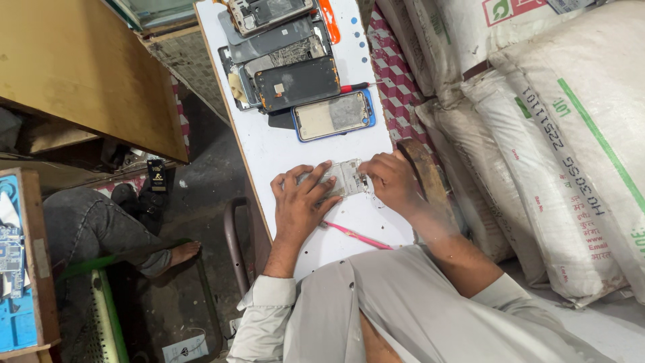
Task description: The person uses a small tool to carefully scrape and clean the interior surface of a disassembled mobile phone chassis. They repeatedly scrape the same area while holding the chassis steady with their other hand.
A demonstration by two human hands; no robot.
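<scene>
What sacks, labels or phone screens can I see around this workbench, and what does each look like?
Sacks: stacked at the right of the white table, bulky, off-white woven, with red and green print.
Label: small black tag on the floor at the left, gold mark.
Phone panels: piled at the table's far end, dark and grey rectangles.
Blue-framed phone: nearest the pile's front, pale inside.
Phone frame: whitish, under the left hand and right hand.

Both hands, left hand (pixel 300 202) and right hand (pixel 392 180), grip a phone frame (pixel 344 178) on the white table (pixel 282 151).
</scene>
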